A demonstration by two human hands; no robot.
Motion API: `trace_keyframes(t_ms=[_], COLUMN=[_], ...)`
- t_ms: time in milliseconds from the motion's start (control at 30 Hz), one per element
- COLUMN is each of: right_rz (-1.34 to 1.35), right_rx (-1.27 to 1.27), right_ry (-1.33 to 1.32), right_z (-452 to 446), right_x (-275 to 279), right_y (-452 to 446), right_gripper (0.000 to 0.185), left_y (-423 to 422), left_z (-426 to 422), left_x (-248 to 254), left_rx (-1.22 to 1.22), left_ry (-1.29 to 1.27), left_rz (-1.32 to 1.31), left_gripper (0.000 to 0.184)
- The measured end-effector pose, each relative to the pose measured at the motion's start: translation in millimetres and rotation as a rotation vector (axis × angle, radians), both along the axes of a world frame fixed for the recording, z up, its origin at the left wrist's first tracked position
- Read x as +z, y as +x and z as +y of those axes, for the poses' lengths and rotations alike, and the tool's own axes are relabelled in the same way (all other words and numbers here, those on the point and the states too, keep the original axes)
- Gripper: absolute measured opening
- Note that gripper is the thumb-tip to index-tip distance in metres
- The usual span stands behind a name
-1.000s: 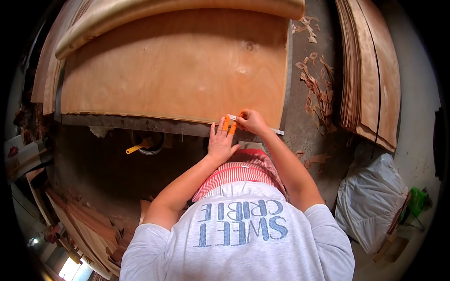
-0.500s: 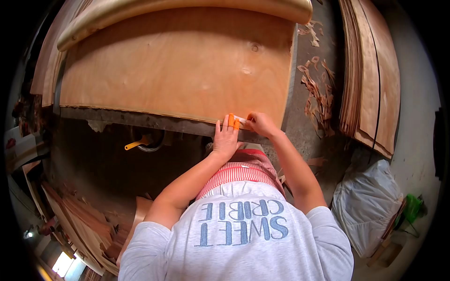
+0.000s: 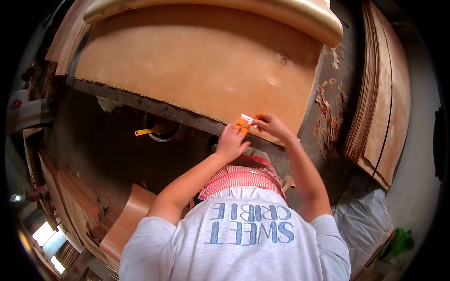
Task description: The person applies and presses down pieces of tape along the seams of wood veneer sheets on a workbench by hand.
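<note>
Head: hands close together at edge of wood sheet, by white strip; grip unclear; room beyond.

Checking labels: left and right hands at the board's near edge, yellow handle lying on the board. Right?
The yellow handle isn't on the board; the head view shows it at the container. Left hand and right hand are at the near edge, as stated.

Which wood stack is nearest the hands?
The wide middle one: left hand and right hand at its near edge; the left stack and right stack lie farther off.
</note>
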State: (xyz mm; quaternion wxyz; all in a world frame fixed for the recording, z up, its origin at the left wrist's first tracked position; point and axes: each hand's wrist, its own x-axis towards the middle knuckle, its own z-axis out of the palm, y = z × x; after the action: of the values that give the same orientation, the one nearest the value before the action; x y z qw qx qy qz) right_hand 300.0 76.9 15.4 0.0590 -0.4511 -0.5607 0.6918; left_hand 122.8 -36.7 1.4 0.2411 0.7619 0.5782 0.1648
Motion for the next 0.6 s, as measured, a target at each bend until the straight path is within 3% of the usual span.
trace_keyframes(t_ms=[167, 333, 433, 533, 600], right_rz=[-0.068, -0.23, -0.278, -0.426, -0.621], right_rx=[-0.127, -0.094, -0.095, 0.239, 0.38], right_ry=[0.041, 0.286, 0.197, 0.608, 0.661], right_z=[-9, -5, -3, 2, 12], right_x=[-38, -38, -31, -14, -2], right_y=[-77, -97, -98, -87, -81], right_gripper=[0.019, 0.024, 0.023, 0.022, 0.022], left_y=[-53, -56, -49, -47, -48], left_z=[-10, 12, 19, 20, 20], left_x=[-1, -7, -8, -2, -5], left_rx=[0.323, 0.213, 0.159, 0.161, 0.156], left_ry=[0.097, 0.077, 0.006, -0.039, -0.029], left_rz=[0.052, 0.084, 0.225, 0.291, 0.336], left_gripper=[0.071, 0.076, 0.079, 0.081, 0.082])
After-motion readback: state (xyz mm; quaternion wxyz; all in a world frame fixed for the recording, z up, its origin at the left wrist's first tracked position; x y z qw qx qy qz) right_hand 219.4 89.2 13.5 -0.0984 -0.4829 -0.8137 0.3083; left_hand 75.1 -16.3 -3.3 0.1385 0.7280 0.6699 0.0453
